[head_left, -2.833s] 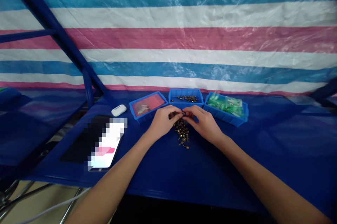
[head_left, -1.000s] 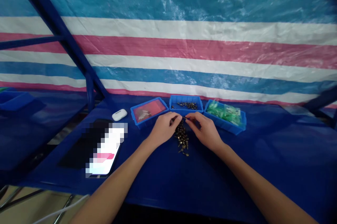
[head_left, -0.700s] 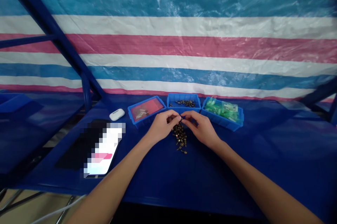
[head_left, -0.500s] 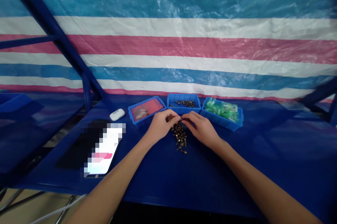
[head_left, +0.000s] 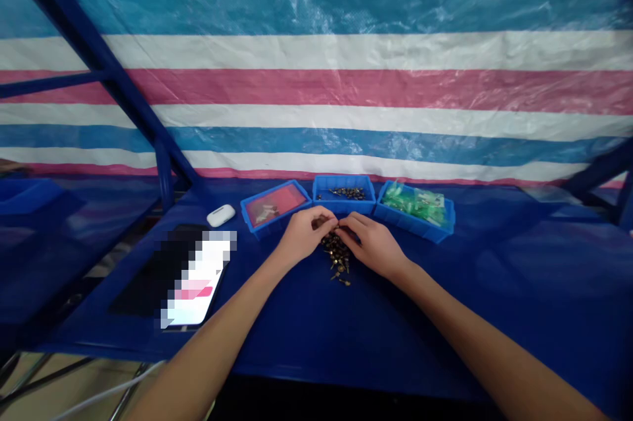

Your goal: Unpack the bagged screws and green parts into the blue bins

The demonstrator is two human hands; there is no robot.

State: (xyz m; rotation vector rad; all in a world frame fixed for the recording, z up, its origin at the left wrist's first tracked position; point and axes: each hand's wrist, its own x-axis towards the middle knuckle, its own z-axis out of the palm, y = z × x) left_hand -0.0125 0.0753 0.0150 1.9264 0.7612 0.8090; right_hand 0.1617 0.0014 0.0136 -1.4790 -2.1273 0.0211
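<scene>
The two hands met above the middle of the desk [head_left: 395, 335], fingertips just about touching. The left hand [head_left: 306, 233] had its thumb and forefinger drawn in toward each other, and the right hand [head_left: 374, 246] reached in with bent fingers to the same spot. A tiny dark bit showed where the tips met, but it was too small to make out, so whether either hand was pinching a piece could not be told.

Right below the fingertips lay the pile of small brass-coloured metal pieces [head_left: 337, 255], its upper part partly hidden by the hands and a few loose pieces trailing off at its near end.

Just beyond the hands, three blue bins stood in a shallow arc. The middle bin [head_left: 345, 207] held more small dark metal pieces [head_left: 351, 194], mostly toward its right side. The left bin [head_left: 270, 228], set at an angle, had a pinkish-red bottom with small pale pieces [head_left: 267, 213] on it. The right bin [head_left: 415, 224], angled the other way, was heaped with green, see-through plastic [head_left: 418, 206].

Farther to the left sat a white rounded case [head_left: 220, 215], and nearer the person a phone [head_left: 198, 305] with a lit, pixelated screen, beside a flat dark object [head_left: 141, 292]. Behind everything hung a striped plastic sheet [head_left: 376, 88].
</scene>
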